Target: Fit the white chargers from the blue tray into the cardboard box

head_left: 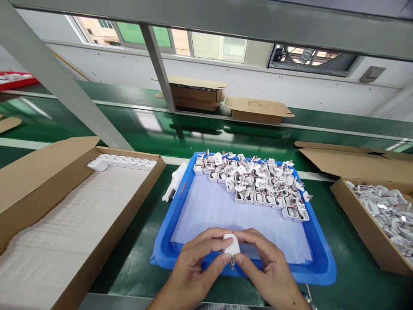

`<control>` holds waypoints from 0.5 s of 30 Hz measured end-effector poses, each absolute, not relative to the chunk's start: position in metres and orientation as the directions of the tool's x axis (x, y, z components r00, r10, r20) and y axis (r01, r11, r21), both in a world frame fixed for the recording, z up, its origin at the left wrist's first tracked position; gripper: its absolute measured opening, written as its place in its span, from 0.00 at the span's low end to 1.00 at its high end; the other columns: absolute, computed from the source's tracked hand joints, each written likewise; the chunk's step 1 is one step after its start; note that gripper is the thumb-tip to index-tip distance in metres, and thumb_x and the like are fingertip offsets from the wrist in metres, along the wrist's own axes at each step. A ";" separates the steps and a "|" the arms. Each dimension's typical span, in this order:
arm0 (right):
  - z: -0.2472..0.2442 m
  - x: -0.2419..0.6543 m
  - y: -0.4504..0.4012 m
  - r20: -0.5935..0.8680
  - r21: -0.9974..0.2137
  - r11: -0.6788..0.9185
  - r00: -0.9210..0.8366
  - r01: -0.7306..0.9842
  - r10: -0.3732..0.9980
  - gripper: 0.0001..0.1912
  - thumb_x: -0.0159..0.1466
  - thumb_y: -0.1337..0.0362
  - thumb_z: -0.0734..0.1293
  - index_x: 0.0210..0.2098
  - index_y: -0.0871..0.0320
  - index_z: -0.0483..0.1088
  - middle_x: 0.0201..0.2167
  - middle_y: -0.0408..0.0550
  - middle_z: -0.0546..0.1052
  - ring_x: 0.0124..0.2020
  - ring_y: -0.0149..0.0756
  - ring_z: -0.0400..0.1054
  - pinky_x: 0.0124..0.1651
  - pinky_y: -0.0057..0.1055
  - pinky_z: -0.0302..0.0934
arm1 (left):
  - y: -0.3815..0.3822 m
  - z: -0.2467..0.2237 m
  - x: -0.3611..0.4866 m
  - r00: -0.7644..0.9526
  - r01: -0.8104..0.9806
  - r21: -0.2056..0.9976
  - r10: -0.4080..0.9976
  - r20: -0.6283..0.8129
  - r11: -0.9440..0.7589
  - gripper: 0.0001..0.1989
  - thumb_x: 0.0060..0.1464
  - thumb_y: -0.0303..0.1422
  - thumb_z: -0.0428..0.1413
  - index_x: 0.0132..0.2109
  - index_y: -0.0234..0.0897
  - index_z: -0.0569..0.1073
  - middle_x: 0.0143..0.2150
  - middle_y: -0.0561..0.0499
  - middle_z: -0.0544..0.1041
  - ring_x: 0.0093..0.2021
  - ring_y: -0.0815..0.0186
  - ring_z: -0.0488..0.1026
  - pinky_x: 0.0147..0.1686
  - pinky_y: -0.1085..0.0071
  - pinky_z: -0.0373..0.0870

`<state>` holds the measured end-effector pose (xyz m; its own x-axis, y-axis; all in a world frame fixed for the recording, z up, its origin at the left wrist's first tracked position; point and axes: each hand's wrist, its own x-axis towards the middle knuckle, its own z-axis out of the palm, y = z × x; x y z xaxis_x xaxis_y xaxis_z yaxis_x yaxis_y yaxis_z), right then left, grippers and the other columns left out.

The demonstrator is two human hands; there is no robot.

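Between my two hands, over the near rim of a blue tray (161,241), is a small white plug adapter (231,244) with its metal prongs towards me. My left hand (203,262) pinches it from the left, thumb and fingertips on the casing. From the right, my right hand (266,262) grips the same adapter with thumb and fingers. Beyond them, several open white charger housings (258,198) crowd the far part of the tray, with red and dark wires and loose pronged caps showing. Pale lining paper (206,211) covers the tray bottom.
At left, an open cardboard box (129,215) holds a row of white adapters (129,162) at its far end. Another carton (361,228) at right is full of white plug parts (387,211). A white glove (174,183) lies beside the tray. Cartons (258,110) stand behind.
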<state>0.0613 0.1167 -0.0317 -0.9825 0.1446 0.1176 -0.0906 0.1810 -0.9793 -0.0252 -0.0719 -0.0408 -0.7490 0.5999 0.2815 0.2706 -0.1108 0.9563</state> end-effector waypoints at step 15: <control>-0.045 0.068 0.115 -0.049 -0.978 0.189 -0.972 0.094 0.229 0.24 0.70 0.60 0.70 0.64 0.42 0.72 0.58 0.48 0.79 0.58 0.41 0.76 0.61 0.35 0.72 | -0.068 -0.040 -0.024 -0.752 0.352 0.935 0.584 0.306 -0.037 0.17 0.63 0.23 0.62 0.54 0.48 0.84 0.54 0.46 0.84 0.51 0.60 0.84 0.49 0.71 0.82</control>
